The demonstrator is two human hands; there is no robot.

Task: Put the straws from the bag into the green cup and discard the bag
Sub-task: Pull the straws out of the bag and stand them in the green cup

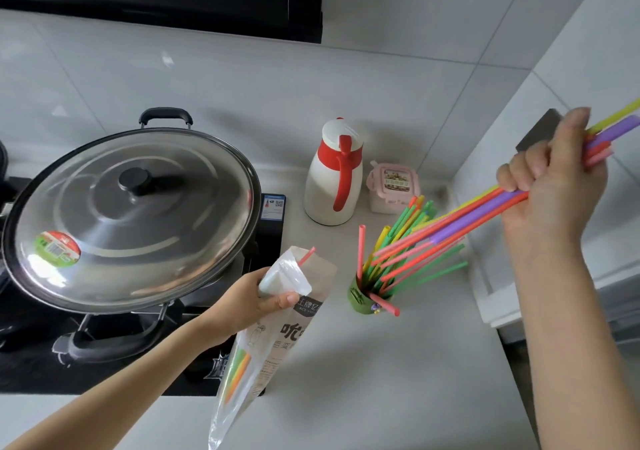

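My left hand point(254, 299) grips the plastic straw bag point(277, 332) near its open top, over the counter's front. One pink straw point(306, 256) pokes out of the bag and a few more show through its lower part. My right hand point(550, 186) is raised at the right and holds a bundle of coloured straws point(460, 223) that slants down toward the green cup point(363, 299). The cup stands on the counter with several straws fanned out in it. One pink straw point(384, 304) lies across the cup's front.
A large wok with a steel lid point(135, 207) sits on the black hob at the left. A white and red thermos jug point(334, 176) and a small pink lidded box point(393, 188) stand behind the cup. Tiled walls close the back and the right.
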